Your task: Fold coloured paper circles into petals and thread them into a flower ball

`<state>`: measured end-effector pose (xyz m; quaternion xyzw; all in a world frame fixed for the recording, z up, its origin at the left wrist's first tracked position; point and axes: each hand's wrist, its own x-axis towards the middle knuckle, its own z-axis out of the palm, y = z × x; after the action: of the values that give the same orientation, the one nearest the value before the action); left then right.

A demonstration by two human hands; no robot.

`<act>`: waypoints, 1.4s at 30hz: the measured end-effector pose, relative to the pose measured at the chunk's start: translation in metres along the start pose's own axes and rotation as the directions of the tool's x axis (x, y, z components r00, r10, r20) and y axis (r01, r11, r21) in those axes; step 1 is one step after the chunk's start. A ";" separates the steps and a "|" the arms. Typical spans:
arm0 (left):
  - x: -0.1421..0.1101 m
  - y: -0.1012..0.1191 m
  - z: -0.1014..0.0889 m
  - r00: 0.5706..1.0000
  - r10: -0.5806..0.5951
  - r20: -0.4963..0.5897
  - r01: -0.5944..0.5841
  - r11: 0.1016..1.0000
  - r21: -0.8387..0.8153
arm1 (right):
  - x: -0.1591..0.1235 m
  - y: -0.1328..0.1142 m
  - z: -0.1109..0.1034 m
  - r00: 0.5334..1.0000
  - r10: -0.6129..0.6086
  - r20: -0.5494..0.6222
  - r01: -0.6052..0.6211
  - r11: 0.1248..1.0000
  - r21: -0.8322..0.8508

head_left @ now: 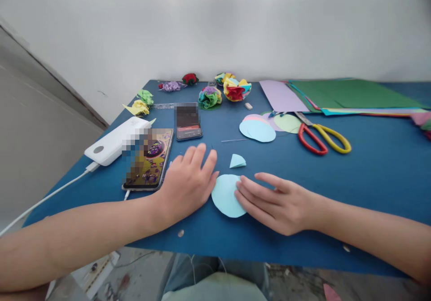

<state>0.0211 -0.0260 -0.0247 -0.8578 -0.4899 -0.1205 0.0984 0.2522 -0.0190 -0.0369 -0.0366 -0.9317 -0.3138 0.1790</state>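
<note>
A pale blue paper circle (227, 197) lies flat near the front edge of the blue table. My right hand (279, 202) rests with its outstretched fingertips on the circle's right side, fingers slightly apart. On the other side, my left hand (190, 177) is open, its thumb at the circle's left edge and its fingers raised and loosely spread. Just beyond the circle sits a small folded wedge of pale blue paper (237, 161), touched by neither hand. Farther back is an overlapping pile of pastel paper circles (257, 129).
Scissors (316, 137) with red and yellow handles lie right of the pile. Coloured paper sheets (353, 95) are stacked behind. Two phones (150, 161) and a white power bank (116, 141) with a cable occupy the left. Several paper flowers (236, 89) line the back.
</note>
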 end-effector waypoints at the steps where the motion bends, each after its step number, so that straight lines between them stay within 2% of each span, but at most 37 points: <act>1: 0.002 -0.001 -0.001 0.999 -0.029 -0.035 0.032 0.995 0.098 | 0.000 0.000 0.000 1.000 0.021 0.004 -0.021 1.000 0.017; 5: 0.009 -0.006 -0.005 0.988 -0.137 -0.078 0.151 0.960 0.234 | 0.001 -0.001 0.000 0.997 0.075 0.009 -0.075 0.995 0.057; 10: 0.007 -0.013 -0.004 0.935 -0.355 0.019 0.338 0.905 0.260 | 0.000 -0.001 0.002 0.995 0.091 0.026 -0.093 0.992 0.087; 12: 0.005 -0.014 -0.003 0.913 -0.407 0.011 0.388 0.880 0.274 | 0.000 -0.001 0.003 0.995 0.100 0.025 -0.102 0.990 0.098; 14: 0.003 -0.013 -0.005 0.920 -0.390 -0.048 0.386 0.877 0.286 | 0.000 -0.001 0.004 0.994 0.105 0.021 -0.106 0.989 0.103; 16: 0.002 -0.009 -0.009 0.955 -0.284 -0.083 0.296 0.915 0.275 | 0.000 -0.001 0.004 0.994 0.105 0.014 -0.106 0.989 0.103; 19: -0.004 0.001 -0.013 0.993 -0.099 -0.058 0.110 0.966 0.233 | 0.001 -0.001 0.004 0.995 0.102 0.002 -0.102 0.989 0.104; 21: -0.010 0.006 -0.012 0.998 -0.053 -0.039 0.061 0.970 0.237 | 0.001 -0.001 0.005 0.995 0.101 0.002 -0.100 0.989 0.105; 25: -0.013 0.010 -0.005 0.998 -0.062 -0.027 0.067 0.954 0.291 | 0.001 -0.001 0.005 0.994 0.107 0.006 -0.107 0.989 0.100; 28: -0.002 -0.001 -0.012 0.990 -0.140 -0.031 0.142 0.937 0.320 | 0.000 -0.001 0.006 0.993 0.118 0.029 -0.121 0.988 0.100; 30: 0.009 -0.018 -0.027 0.964 -0.265 -0.034 0.258 0.893 0.368 | 0.000 -0.002 0.007 0.991 0.127 0.040 -0.131 0.986 0.107; 31: 0.015 -0.029 -0.036 0.938 -0.346 -0.029 0.329 0.857 0.397 | 0.000 -0.002 0.007 0.991 0.130 0.041 -0.134 0.985 0.113; 33: 0.023 -0.056 -0.054 0.878 -0.464 0.118 0.384 0.829 0.406 | -0.001 -0.002 0.008 0.990 0.136 0.043 -0.141 0.982 0.125; 34: 0.026 -0.071 -0.062 0.819 -0.528 0.226 0.415 0.816 0.404 | -0.001 -0.002 0.008 0.989 0.138 0.044 -0.143 0.981 0.131; 35: 0.027 -0.085 -0.067 0.785 -0.530 0.321 0.413 0.833 0.367 | -0.001 -0.002 0.008 0.989 0.141 0.044 -0.146 0.980 0.137; 37: 0.027 -0.109 -0.072 0.769 -0.433 0.470 0.360 0.901 0.240 | -0.001 -0.003 0.008 0.988 0.148 0.041 -0.153 0.978 0.144; 39: 0.025 -0.127 -0.070 0.739 -0.440 0.510 0.366 0.898 0.245 | -0.001 -0.003 0.008 0.987 0.155 0.039 -0.159 0.976 0.146; 42: 0.022 -0.139 -0.066 0.656 -0.575 0.490 0.425 0.817 0.390 | 0.000 -0.002 0.008 0.986 0.158 0.044 -0.163 0.976 0.142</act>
<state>-0.0957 0.0421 0.0522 -0.6630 -0.7245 0.1884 0.0081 0.2498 -0.0164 -0.0439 -0.1038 -0.9489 -0.2292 0.1905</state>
